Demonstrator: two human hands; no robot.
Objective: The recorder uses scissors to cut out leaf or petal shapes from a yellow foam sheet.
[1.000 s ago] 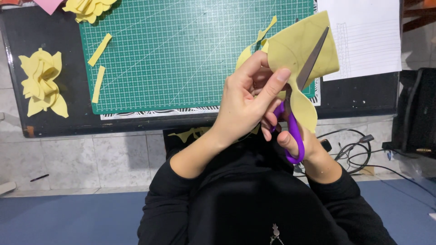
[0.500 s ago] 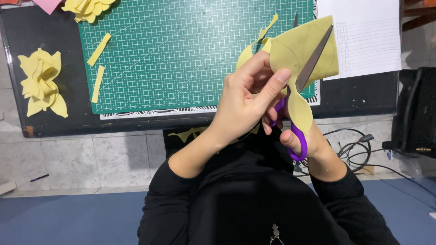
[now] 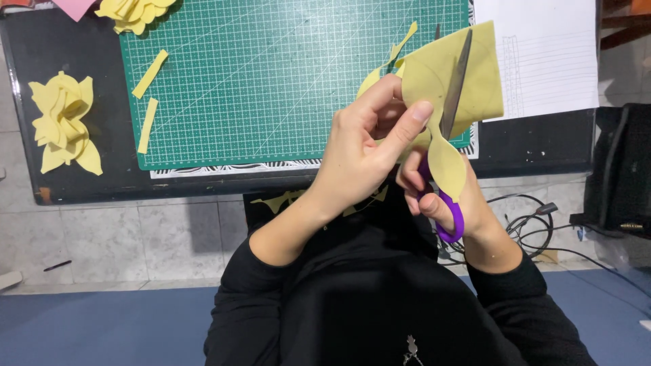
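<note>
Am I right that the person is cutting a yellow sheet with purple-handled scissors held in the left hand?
Not quite: the head view shows the scissors in the right hand; the left hand holds the yellow sheet.

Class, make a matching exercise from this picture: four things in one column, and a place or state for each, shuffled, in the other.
1 scissors
2 yellow sheet
3 finished yellow flower
4 cutting mat

a lying at the table's left end
b green, flat on the table
c pinched in the left hand
d worked by the right hand

Pairs: 1-d, 2-c, 3-a, 4-b
</note>
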